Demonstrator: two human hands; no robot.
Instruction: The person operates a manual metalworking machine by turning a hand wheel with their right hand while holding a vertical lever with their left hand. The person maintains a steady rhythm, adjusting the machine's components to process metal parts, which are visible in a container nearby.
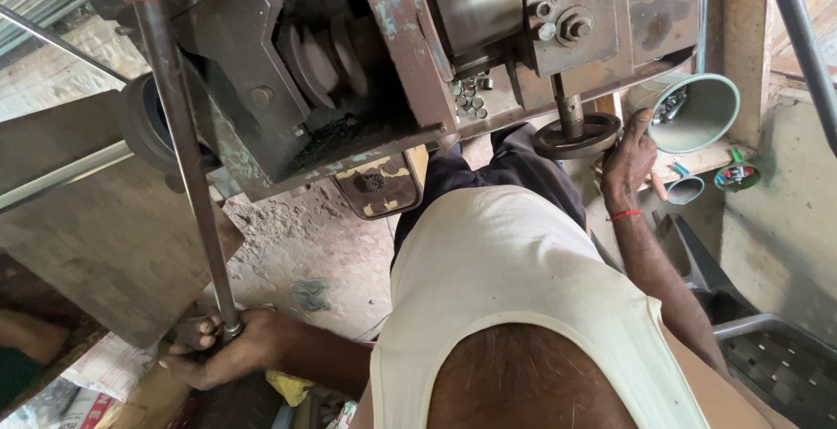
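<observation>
My left hand point(228, 352) is closed around the lower end of a long steel lever rod point(185, 159), which runs up to the top of a rusty machine point(366, 63). My right hand point(626, 167), with a red thread on its wrist, grips the rim of a small dark handwheel point(571, 139) on a vertical shaft under the machine's front. Its index finger points up beside a pale green funnel-shaped bin point(697, 113). My white vest point(514, 263) and dark trousers fill the middle.
Small metal discs point(471, 96) lie on the machine ledge. Belt pulleys point(327, 58) sit in the open housing. A shelf at right holds small cups point(737, 176). A dark plastic crate point(780, 359) is at lower right, with paper packets point(105, 368) at lower left.
</observation>
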